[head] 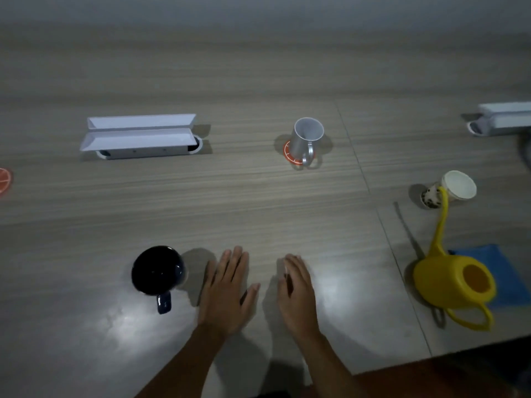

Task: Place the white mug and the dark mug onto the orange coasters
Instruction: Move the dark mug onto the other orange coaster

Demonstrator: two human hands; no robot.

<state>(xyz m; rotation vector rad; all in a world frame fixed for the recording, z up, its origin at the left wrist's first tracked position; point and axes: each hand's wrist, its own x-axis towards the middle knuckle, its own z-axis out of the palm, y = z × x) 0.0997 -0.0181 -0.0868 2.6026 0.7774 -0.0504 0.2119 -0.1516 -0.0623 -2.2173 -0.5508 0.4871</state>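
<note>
On table [258,196], left hand [227,291], right hand [297,291], flat, empty.

White mug [306,139]: upright on orange coaster [290,153], far centre of worktop [258,202]; open mouth up, handle toward camera; coaster's near-left edge shows past mug base, white segment lines visible. Dark mug [156,270]: glossy, near-black, upright on bare worktop, near left; handle toward camera; no coaster under it. Second orange coaster [4,180]: flat at far left frame edge, partly cut off, bare, well apart from dark mug.
</note>
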